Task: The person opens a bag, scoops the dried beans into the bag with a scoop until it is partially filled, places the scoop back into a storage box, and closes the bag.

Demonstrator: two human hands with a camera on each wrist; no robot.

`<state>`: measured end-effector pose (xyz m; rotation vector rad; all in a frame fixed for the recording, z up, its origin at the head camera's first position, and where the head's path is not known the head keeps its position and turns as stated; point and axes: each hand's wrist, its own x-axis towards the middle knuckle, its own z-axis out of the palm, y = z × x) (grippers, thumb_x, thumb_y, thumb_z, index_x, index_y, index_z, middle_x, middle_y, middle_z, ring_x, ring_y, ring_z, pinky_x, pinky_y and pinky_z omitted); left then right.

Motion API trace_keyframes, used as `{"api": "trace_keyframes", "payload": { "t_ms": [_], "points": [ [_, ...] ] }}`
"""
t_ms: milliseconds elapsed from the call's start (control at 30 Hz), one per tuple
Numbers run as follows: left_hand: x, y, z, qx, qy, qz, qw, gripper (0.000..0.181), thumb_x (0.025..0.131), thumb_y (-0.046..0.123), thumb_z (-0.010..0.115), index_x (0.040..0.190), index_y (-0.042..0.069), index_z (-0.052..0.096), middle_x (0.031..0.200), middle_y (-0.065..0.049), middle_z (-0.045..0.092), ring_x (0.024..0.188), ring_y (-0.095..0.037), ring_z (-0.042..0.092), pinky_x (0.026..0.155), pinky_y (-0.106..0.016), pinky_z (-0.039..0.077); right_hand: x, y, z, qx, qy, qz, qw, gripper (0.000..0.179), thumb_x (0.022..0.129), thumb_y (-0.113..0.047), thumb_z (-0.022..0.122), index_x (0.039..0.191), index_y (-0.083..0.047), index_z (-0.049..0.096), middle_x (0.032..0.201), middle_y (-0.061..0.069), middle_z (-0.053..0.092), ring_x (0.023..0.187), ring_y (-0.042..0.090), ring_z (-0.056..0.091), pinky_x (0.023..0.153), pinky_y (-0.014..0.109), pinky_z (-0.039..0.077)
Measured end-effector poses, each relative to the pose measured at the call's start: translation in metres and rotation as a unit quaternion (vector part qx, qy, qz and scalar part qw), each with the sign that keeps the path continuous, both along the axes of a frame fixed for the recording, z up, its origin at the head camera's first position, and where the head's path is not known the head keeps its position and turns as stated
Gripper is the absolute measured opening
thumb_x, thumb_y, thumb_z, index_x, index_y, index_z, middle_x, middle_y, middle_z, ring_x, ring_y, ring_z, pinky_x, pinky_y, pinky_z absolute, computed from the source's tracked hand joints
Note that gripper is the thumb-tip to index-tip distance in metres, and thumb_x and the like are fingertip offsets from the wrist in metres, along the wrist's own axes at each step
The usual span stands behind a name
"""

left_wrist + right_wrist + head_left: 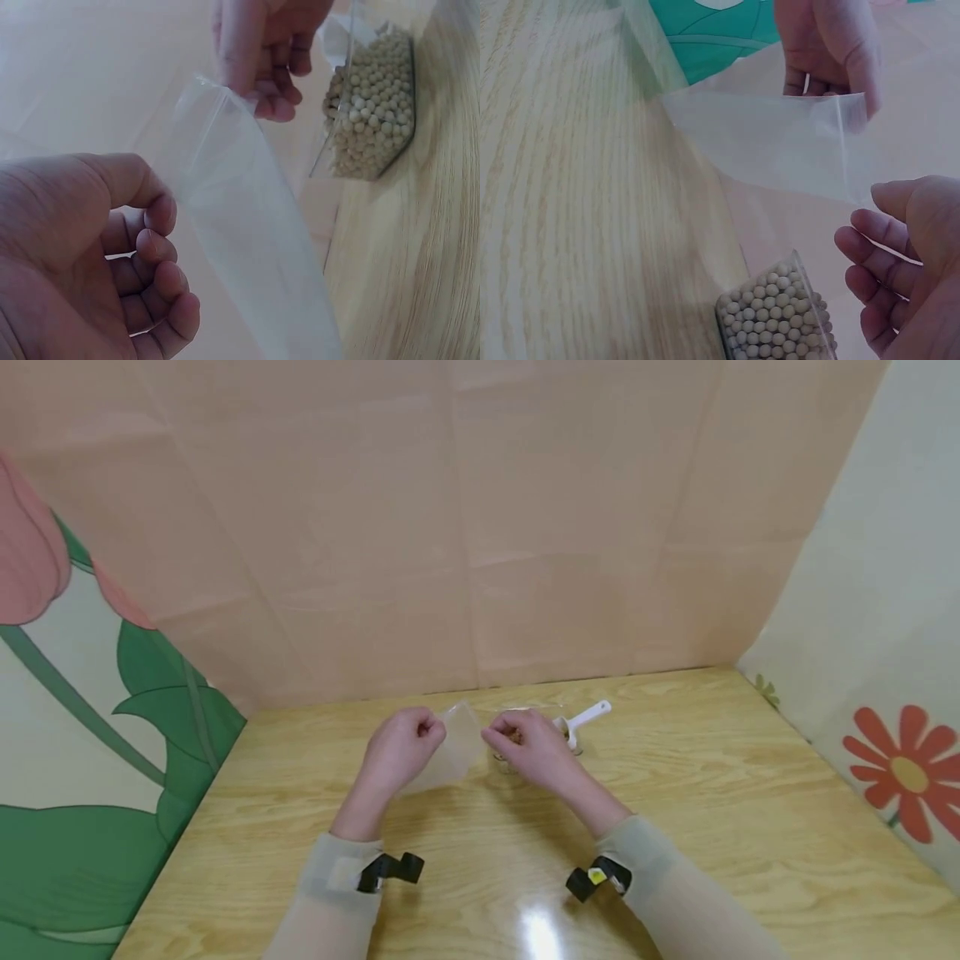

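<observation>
A translucent zip-lock plastic bag (456, 747) stretches between the two hands. At one end of its zip edge, the left hand (405, 743) pinches it between thumb and index finger, the other fingers curled below. The right hand (536, 745) has the opposite corner at its thumb and index fingertips, as the right wrist view shows. No contents show inside the bag (772, 139). Just beyond the right hand stands a clear container (409, 112) of small pale round balls (375, 97). A white scoop (588, 716) rests in it, handle pointing out to the right.
The wood-grain table (675, 827) meets a pinkish sheet (465, 527) hanging at its back. Walls with painted flowers (909, 774) and leaves stand on both sides. Each forearm carries a small black wrist camera (390, 868).
</observation>
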<state>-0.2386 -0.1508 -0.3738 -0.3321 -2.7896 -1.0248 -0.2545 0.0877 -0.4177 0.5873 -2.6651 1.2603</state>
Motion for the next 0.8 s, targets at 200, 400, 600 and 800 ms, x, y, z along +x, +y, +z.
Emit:
{"api": "trace_keyframes", "payload": {
  "t_ms": [200,400,600,800],
  "points": [
    [-0.002,0.000,-0.004,0.000,0.004,0.002,1.0000,0.020,0.101,0.015,0.062,0.082,0.014,0.066,0.076,0.001,0.059,0.066,-0.018,0.051,0.067,-0.036,0.043,0.002,0.007,0.004,0.012,0.023,-0.021,0.9994,0.021,0.109,-0.036,0.072,0.115,-0.018,0.082,0.113,-0.002,0.078,0.109,0.023,0.069,0.094,0.050,0.056],
    [-0.002,-0.001,-0.003,0.003,0.004,0.001,1.0000,0.020,0.100,0.014,0.060,0.081,0.015,0.065,0.075,0.001,0.058,0.065,-0.018,0.050,0.066,-0.036,0.042,0.004,0.022,0.015,0.023,0.069,-0.023,0.9971,0.032,0.105,-0.031,0.079,0.129,-0.011,0.079,0.127,0.006,0.078,0.122,0.032,0.071,0.104,0.058,0.054],
    [-0.003,-0.002,-0.003,0.003,0.001,0.004,1.0000,0.021,0.101,0.014,0.061,0.079,0.015,0.063,0.073,0.001,0.056,0.064,-0.018,0.049,0.066,-0.037,0.042,0.005,0.039,0.026,0.056,0.089,-0.020,0.9943,0.044,0.099,-0.029,0.085,0.137,-0.008,0.076,0.137,0.010,0.075,0.131,0.037,0.068,0.110,0.061,0.050],
    [-0.003,-0.002,-0.006,0.008,0.001,0.000,1.0000,0.021,0.100,0.013,0.061,0.079,0.014,0.063,0.073,0.000,0.057,0.063,-0.017,0.049,0.064,-0.036,0.042,0.001,0.065,0.030,0.096,0.116,-0.002,0.9887,0.054,0.095,-0.029,0.089,0.142,-0.007,0.073,0.145,0.013,0.071,0.137,0.040,0.063,0.115,0.064,0.044]
  ]
}}
